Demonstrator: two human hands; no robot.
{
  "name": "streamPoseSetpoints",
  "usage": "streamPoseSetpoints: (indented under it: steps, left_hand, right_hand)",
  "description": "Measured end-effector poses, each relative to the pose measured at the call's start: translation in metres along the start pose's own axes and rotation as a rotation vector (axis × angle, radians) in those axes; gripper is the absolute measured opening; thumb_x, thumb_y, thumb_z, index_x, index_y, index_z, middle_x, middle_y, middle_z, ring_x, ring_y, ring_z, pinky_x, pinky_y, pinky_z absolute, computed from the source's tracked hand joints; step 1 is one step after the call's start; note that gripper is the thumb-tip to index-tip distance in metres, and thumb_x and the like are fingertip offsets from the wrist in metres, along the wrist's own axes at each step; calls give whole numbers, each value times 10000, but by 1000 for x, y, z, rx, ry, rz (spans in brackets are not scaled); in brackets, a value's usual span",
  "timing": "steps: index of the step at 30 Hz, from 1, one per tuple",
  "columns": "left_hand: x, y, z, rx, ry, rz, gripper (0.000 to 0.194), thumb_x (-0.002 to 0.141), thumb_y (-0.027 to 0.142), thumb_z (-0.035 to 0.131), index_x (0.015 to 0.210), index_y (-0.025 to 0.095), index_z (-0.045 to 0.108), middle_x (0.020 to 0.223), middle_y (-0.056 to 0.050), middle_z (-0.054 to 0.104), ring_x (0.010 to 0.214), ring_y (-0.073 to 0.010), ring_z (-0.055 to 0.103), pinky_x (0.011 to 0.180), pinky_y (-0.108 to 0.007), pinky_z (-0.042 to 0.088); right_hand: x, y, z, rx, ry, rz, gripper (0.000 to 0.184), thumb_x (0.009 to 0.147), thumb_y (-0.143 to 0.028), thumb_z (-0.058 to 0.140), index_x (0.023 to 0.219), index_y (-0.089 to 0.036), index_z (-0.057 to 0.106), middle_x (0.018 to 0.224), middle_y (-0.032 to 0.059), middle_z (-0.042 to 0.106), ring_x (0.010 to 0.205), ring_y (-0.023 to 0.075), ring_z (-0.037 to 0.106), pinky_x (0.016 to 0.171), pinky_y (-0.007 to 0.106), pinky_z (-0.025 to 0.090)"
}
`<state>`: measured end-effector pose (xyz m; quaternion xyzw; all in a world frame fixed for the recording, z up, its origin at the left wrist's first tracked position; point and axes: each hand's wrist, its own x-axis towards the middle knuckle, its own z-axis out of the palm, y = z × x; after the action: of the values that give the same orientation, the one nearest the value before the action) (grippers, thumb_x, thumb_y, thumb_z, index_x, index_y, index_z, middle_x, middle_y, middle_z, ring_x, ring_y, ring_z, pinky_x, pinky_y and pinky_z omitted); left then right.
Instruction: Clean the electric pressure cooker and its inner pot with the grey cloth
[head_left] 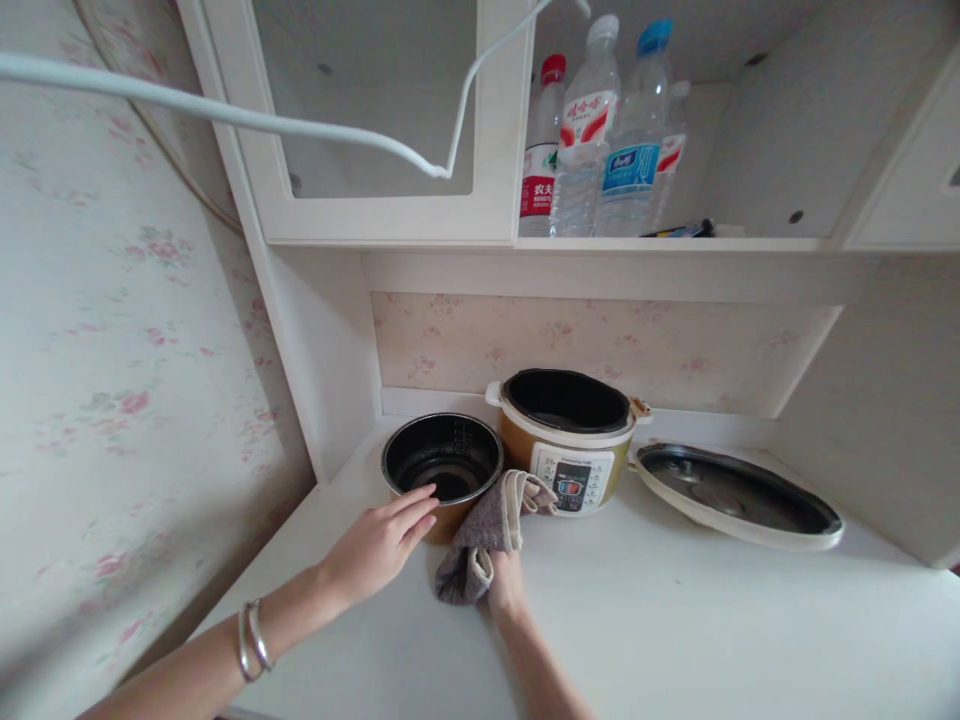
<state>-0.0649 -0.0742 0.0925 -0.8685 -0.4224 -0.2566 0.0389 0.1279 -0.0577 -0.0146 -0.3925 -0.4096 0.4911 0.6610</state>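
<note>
My left hand (386,540), with two silver bangles (253,640) on its wrist, is at the near rim of a black-lined inner pot (442,440) with a gold outside. Its fingers are stretched out over that rim. A brown-grey cloth (480,540) with a pale striped edge is in my right hand (506,580), close against the pot's right side. The cloth covers most of the right fingers. Just behind stands a gold and white rice cooker (566,440), open on top, its front panel facing me. The cloth's edge overlaps the cooker's lower left front.
The cooker's lid (739,495) lies inside-up on the white counter (675,620), right of the cooker. Overhead, a cabinet shelf (750,244) holds several plastic bottles (630,150). A white bent rod or cable (300,125) crosses the upper left. Floral wallpaper (112,400) covers the left wall.
</note>
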Motion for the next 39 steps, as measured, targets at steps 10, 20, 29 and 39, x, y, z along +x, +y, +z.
streamPoseSetpoints:
  steps: [10, 20, 29, 39]
  left_hand:
    - [11, -110, -5, 45, -89, -100, 411, 958, 426, 364, 1182, 235, 652, 1267, -22, 619, 1259, -204, 499, 1058, -391, 427]
    - [-15, -3, 21, 4, 130, -94, 351, 959, 317, 421, 1240, 214, 603, 1290, -38, 605, 1244, -211, 515, 1007, -348, 495]
    - [7, -96, -13, 3, -83, -126, 469, 931, 475, 415, 1305, 229, 554, 1419, -33, 480, 1319, -212, 429, 1117, -395, 345]
    - [-1, -49, -2, 65, -81, -290, 440, 955, 477, 342, 1075, 266, 709, 1243, -20, 637, 1258, -259, 497, 1004, -423, 468]
  right_hand:
    - [0, 4, -1, -86, 69, 12, 431, 732, -351, 580, 1130, -209, 662, 1011, 79, 705, 1123, 263, 562, 1026, 425, 384]
    - [3, -4, 0, -51, 84, -66, 571, 780, -314, 582, 1345, -294, 509, 1436, 19, 456, 1384, 234, 307, 1148, 431, 221]
    - [4, 3, -2, -88, 32, -32, 658, 785, -383, 575, 1408, -222, 441, 1369, 69, 528, 1352, 261, 350, 1137, 414, 243]
    - [3, 12, -5, -103, 94, -2, 563, 757, -378, 599, 1279, -169, 570, 1196, 96, 642, 1180, 249, 523, 1033, 352, 389]
